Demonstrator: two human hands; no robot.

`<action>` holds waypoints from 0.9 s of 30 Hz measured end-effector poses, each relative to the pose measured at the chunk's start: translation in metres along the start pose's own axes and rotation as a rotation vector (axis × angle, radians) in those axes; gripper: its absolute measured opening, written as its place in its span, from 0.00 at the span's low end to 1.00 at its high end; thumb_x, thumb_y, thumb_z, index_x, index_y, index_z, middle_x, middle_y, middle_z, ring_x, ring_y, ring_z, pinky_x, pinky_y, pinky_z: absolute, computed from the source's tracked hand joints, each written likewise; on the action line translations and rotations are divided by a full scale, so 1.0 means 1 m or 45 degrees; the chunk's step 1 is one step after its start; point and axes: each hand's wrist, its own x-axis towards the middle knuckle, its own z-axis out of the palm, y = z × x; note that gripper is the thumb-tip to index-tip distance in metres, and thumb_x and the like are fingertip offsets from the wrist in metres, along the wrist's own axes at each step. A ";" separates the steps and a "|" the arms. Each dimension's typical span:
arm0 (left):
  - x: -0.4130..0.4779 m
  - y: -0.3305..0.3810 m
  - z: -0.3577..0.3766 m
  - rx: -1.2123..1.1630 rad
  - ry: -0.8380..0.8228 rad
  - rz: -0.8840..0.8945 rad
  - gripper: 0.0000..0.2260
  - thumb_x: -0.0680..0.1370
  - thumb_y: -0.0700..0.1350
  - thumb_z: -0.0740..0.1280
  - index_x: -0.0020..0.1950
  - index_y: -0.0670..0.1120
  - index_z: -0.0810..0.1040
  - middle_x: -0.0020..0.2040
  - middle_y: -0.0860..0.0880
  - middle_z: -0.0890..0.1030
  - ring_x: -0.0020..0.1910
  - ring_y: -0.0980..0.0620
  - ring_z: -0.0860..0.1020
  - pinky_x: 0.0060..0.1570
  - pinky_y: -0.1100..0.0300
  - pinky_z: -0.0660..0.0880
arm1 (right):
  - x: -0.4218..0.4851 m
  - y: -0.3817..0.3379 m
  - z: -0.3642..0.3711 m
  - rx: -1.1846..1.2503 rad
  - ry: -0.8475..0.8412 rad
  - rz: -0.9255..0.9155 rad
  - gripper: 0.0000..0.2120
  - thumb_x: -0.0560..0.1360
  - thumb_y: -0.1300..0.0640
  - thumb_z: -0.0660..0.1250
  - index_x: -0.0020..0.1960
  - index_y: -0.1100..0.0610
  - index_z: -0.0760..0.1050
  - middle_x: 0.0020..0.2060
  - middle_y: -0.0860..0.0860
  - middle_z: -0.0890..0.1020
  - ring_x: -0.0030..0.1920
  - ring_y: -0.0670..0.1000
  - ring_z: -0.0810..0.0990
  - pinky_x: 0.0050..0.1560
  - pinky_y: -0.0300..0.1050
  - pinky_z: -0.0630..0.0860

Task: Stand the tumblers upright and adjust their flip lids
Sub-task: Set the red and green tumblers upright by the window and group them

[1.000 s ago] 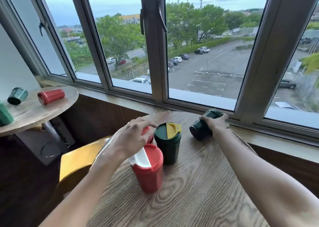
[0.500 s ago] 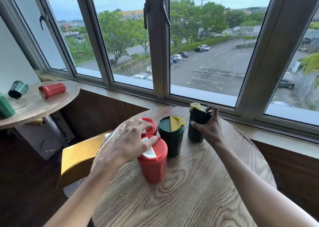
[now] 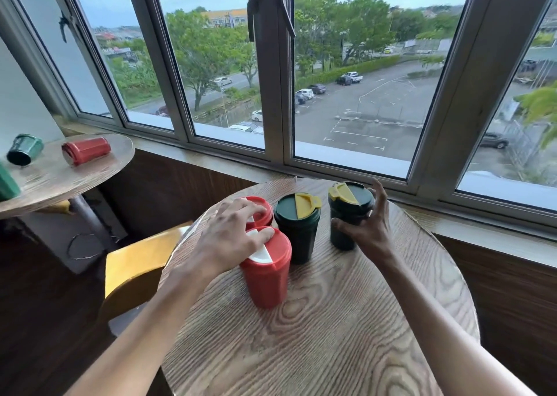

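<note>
Four tumblers (image 3: pixel 297 236) stand upright, clustered on the round surface (image 3: pixel 301 335).
The left hand (image 3: pixel 229 239) lies flat-fingered on the front red tumbler (image 3: pixel 266 278), touching its white flap (image 3: pixel 260 255), likely pressing it shut; the right hand (image 3: pixel 369 227) wraps the far green tumbler (image 3: pixel 346 214) (steadying it, I'd guess).

Round wood-grain table (image 3: pixel 331 335): upright near red plastic tumbler (image 3: pixel 266 281), rear red tumbler (image 3: pixel 262 211) just behind; middle dark green tumbler (image 3: pixel 297 240), right dark green tumbler (image 3: pixel 346 214), yellow flip lids. Round wooden side table (image 3: pixel 60 178): toppled red tumbler (image 3: pixel 86 150), toppled green tumbler (image 3: pixel 24 149).
</note>
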 end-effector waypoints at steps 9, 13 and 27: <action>0.001 0.000 0.000 0.001 0.005 0.005 0.23 0.74 0.59 0.67 0.67 0.54 0.74 0.67 0.56 0.72 0.70 0.55 0.63 0.66 0.50 0.65 | 0.038 -0.049 -0.027 -0.473 -0.582 -0.040 0.40 0.65 0.53 0.75 0.73 0.42 0.62 0.71 0.54 0.64 0.71 0.58 0.62 0.69 0.53 0.61; 0.000 0.002 -0.001 0.009 0.010 0.004 0.22 0.74 0.59 0.67 0.67 0.54 0.74 0.68 0.55 0.72 0.70 0.55 0.63 0.67 0.49 0.65 | 0.048 -0.057 -0.032 -0.625 -0.671 0.015 0.39 0.64 0.50 0.76 0.72 0.39 0.65 0.69 0.52 0.66 0.69 0.58 0.62 0.68 0.53 0.63; -0.002 0.003 -0.003 0.005 0.005 -0.007 0.22 0.74 0.60 0.67 0.66 0.55 0.74 0.67 0.56 0.72 0.69 0.55 0.64 0.65 0.49 0.67 | 0.064 -0.071 -0.035 -0.784 -1.045 0.058 0.49 0.62 0.57 0.79 0.74 0.36 0.57 0.74 0.49 0.58 0.73 0.58 0.56 0.72 0.57 0.60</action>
